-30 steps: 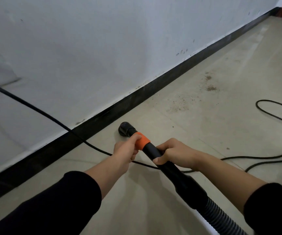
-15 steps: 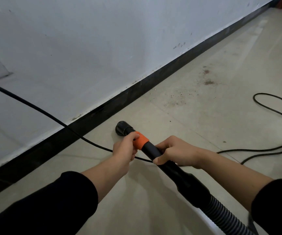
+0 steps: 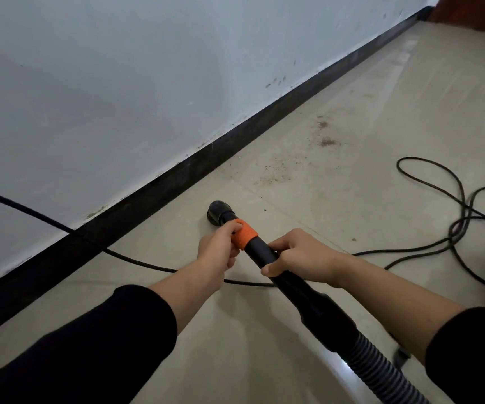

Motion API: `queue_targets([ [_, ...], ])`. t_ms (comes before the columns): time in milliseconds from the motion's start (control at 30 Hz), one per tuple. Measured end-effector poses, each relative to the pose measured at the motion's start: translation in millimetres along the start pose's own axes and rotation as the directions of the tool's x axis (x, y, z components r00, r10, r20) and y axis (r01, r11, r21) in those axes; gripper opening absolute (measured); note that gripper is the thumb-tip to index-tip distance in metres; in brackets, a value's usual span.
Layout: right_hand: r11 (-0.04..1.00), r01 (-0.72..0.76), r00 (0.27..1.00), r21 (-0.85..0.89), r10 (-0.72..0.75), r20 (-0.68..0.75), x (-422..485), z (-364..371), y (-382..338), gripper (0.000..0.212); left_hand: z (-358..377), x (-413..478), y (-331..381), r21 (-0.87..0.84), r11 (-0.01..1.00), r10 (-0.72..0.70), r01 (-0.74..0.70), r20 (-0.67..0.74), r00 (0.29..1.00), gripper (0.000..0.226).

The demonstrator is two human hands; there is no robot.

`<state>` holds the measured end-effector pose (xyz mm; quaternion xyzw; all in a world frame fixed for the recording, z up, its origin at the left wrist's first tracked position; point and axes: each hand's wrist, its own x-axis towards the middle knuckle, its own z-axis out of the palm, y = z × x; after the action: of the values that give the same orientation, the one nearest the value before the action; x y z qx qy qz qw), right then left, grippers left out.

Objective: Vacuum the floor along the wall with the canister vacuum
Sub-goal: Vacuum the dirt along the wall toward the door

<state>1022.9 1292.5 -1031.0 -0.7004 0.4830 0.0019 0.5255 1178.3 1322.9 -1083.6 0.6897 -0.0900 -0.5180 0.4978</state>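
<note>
Head camera saw the left hand (image 3: 218, 249) wrapped round the wand's (image 3: 260, 250) orange band (image 3: 245, 236), the right hand (image 3: 304, 258) gripping behind it. Nozzle (image 3: 217, 212) touched the floor (image 3: 352, 126) near the baseboard (image 3: 235, 144); hose (image 3: 381, 368) was cut off below.

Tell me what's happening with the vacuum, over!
Left hand grips orange collar. Right hand grips black wand. Nozzle on floor, short of baseboard. Power cord crosses under wand; dirt ahead.
</note>
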Motion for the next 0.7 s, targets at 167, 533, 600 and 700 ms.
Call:
queue_targets([
  [167, 1.000, -0.008, 0.999, 0.000, 0.008, -0.045, -1, -6, 5, 0.010, 14, 4, 2, 0.022, 1.000, 0.003, -0.003, 0.004, 1.000, 0.022],
  [533, 0.996, -0.043, 0.981, 0.084, 0.058, -0.186, 11, -25, 27, 0.021, 55, 23, 6, 0.009, 1.000, -0.003, 0.002, 0.064, 0.998, 0.023],
  [600, 0.995, -0.047, 0.973, 0.087, 0.066, -0.221, 12, -27, 30, 0.021, 62, 26, 7, 0.016, 1.000, 0.000, -0.001, 0.082, 0.997, 0.023],
  [700, 0.994, -0.059, 0.961, 0.096, 0.083, -0.263, 13, -30, 34, 0.014, 72, 30, 6, 0.023, 1.000, 0.009, -0.012, 0.109, 0.994, 0.025],
])
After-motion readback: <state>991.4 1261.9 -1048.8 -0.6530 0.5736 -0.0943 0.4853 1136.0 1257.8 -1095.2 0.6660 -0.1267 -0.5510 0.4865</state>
